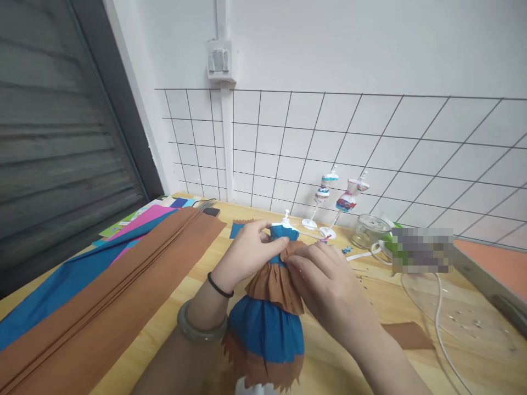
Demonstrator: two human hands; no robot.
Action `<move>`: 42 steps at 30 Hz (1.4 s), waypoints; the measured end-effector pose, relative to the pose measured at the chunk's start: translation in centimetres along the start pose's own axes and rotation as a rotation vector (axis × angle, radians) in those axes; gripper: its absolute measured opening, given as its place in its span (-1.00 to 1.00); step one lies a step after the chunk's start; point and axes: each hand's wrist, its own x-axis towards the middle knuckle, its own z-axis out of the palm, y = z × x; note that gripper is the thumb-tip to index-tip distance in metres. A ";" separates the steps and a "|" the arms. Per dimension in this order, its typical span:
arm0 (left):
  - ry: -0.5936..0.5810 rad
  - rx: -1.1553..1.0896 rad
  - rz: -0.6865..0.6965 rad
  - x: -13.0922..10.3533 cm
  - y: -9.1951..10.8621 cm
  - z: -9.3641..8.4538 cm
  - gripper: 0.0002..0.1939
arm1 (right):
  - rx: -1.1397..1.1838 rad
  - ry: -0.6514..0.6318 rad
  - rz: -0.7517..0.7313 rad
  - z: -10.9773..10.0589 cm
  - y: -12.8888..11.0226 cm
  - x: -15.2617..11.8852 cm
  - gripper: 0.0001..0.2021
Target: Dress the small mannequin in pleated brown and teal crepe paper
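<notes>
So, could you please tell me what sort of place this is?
Probably a craft or hobby workbench: folded brown and blue fabric lies on the wooden table, both hands dress a small mannequin, and two more mini dress forms stand behind.

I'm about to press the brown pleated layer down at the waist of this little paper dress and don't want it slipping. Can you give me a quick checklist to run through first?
1. Left hand steadies the dress form's bodice: ok, its fingers wrap the blue top.
2. Right hand on the brown pleated layer: ok, fingertips sit at its upper edge by the waist.
3. Pleats lie evenly around the waist: cannot tell, the right hand covers one side.
4. Blue skirt is uncrushed: ok, it puffs out fully below the brown layer.
5. Stand base is flat on the wooden table: cannot tell, it is cut off at the picture's bottom edge.
</notes>
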 end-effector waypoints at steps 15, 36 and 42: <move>-0.145 -0.150 0.070 -0.2 0.5 -0.4 -0.70 | 0.586 -0.101 0.808 -1.4 2.1 -0.1 -0.69; -0.204 -0.110 0.066 -0.1 0.7 0.1 -0.62 | 0.614 -0.096 0.843 0.4 1.3 0.3 -0.77; -0.228 -0.133 0.086 0.1 0.1 0.4 -0.48 | 0.606 -0.099 0.831 0.4 1.5 0.3 -0.77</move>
